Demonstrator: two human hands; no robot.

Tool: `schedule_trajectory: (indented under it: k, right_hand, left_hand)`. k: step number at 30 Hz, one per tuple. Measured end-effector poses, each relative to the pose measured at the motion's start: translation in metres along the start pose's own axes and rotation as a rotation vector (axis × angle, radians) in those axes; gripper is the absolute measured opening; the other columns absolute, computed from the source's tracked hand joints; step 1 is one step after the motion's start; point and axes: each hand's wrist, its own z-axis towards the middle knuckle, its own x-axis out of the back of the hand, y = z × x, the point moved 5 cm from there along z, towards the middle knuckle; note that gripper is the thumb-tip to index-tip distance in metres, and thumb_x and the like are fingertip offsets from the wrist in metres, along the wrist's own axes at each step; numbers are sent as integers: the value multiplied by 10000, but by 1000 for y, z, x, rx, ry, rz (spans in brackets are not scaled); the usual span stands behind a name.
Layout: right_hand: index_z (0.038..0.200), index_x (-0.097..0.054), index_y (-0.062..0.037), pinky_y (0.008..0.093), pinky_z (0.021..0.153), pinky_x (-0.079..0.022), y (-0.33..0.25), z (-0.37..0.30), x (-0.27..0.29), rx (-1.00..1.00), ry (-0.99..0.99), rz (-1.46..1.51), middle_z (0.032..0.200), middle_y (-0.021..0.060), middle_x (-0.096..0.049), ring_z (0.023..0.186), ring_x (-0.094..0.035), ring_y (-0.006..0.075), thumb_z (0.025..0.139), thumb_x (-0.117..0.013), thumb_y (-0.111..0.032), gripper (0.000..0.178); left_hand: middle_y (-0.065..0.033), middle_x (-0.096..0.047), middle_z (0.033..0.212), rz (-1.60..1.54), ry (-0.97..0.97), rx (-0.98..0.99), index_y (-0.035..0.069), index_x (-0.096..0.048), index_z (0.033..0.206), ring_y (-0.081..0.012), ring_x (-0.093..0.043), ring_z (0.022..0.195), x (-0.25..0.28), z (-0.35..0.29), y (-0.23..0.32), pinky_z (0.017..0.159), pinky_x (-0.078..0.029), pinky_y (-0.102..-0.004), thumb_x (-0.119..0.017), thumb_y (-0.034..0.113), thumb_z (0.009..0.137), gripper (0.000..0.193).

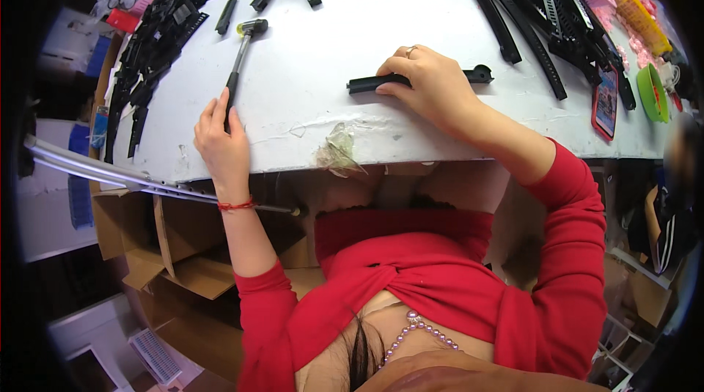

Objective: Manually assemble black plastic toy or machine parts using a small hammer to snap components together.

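Left hand (222,130) curled round hammer (238,66), head toward 12 o'clock; right hand (434,84) pinches black bar (368,84), axis 9–3, at left hand's 2–3 o'clock.

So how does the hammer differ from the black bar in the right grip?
The hammer runs roughly up the picture; the black bar lies nearly crosswise. The hammer has a silvery shaft, whereas the visible parts of the black bar are black. The hammer's head sits across its shaft; the black bar's right end is rounded. Both are long and narrow.
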Motion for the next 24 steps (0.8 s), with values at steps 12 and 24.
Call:
schedule_trajectory:
  k: [12, 24]
  right_hand:
    - [918, -646, -55, 338, 710, -535, -7, -7, -11, 256, 190, -78, 889, 60, -643, 837, -627, 241, 826, -676, -184, 162]
    - [1080, -582, -66, 364, 810, -521, -11, -12, -18, 282, 42, 24, 880, 66, -653, 925, -614, 274, 809, -669, -155, 298]
  left_hand:
    - [-192, -715, 989, -262, -243, -72, 44, -666, 1161, -359, -690, 909, -116, 164, 88, 861, -521, -431, -614, 432, 912, 464]
    - [-120, -677, 723, -154, -457, 80, -16, -639, 817, -162, -692, 677, -109, 166, 82, 630, -516, -256, -686, 328, 792, 348]
